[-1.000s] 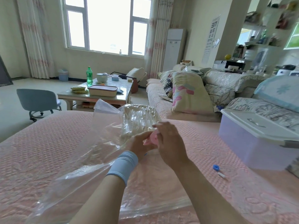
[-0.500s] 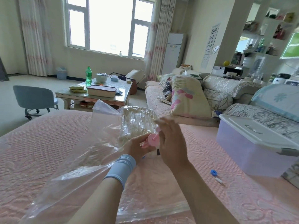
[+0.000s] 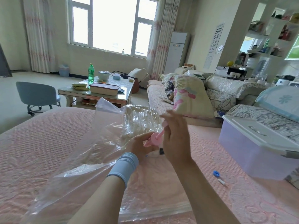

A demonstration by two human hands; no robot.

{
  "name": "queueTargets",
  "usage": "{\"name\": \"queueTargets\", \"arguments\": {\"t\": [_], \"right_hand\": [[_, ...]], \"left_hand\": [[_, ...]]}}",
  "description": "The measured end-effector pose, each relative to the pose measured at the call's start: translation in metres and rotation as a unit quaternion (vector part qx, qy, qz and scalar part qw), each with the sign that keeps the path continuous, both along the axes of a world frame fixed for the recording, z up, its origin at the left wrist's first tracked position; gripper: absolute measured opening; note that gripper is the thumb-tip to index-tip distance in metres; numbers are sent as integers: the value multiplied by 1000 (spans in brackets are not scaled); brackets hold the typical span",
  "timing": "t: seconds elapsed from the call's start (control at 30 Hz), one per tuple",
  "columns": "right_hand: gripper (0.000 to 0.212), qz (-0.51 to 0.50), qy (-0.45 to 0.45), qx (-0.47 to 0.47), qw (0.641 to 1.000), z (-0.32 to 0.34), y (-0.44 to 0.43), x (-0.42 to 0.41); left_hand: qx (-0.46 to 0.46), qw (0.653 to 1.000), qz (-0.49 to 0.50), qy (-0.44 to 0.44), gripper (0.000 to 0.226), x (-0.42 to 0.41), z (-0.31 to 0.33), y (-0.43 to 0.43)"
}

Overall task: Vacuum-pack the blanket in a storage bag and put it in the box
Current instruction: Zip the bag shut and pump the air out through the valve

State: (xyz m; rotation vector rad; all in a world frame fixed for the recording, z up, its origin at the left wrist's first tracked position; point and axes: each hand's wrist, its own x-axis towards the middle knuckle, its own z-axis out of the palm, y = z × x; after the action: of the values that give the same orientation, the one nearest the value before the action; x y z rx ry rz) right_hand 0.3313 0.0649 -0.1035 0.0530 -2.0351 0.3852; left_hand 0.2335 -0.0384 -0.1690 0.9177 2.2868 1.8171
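One storage bag (image 3: 84, 165), lengthwise near-to-far

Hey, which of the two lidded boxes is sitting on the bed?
The pale purple box with the white lid, at the right on the pink bedspread. The cream box sits on the coffee table.

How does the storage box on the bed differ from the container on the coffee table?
The storage box is translucent lilac, white-lidded, and sits on the bed. The container is cream, dark-rimmed, and sits on the coffee table. Both are rectangular and lidded.
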Motion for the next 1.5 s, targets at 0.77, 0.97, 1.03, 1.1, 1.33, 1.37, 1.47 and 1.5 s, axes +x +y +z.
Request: {"name": "queueTargets", "arguments": {"t": [0.77, 0.97, 1.03, 1.1, 1.33, 1.37, 1.47, 1.5], "right_hand": [[33, 38, -63, -20, 997, 4, -4, -5], [39, 25, 119, -15, 992, 29, -9, 0], [42, 9, 5, -16, 1000, -1, -5, -6], [42, -3, -134, -25, 991, -28, -3, -11], [37, 24, 31, 0, 999, 28, -12, 0], [36, 30, 89, 6, 996, 39, -14, 4], [36, 22, 156, 10, 988, 40, -16, 3], [37, 14, 134, 8, 991, 28, -14, -2]], "left_hand": [[-6, 999, 6, 30, 46, -3, 2, -3], [-23, 999, -7, 35, 49, -7, 1, -2], [-17, 999, -13, 29, 45, -4, 2, -2], [-17, 999, -9, 31, 42, -1, 3, -3], [10, 1000, -7, 8, 45, -7, -1, -3], [5, 1000, -9, 5, 46, -9, -2, -3], [-10, 1000, -15, 11, 46, -9, -3, -2], [-16, 1000, -14, 13, 45, -10, -3, -2]]}}
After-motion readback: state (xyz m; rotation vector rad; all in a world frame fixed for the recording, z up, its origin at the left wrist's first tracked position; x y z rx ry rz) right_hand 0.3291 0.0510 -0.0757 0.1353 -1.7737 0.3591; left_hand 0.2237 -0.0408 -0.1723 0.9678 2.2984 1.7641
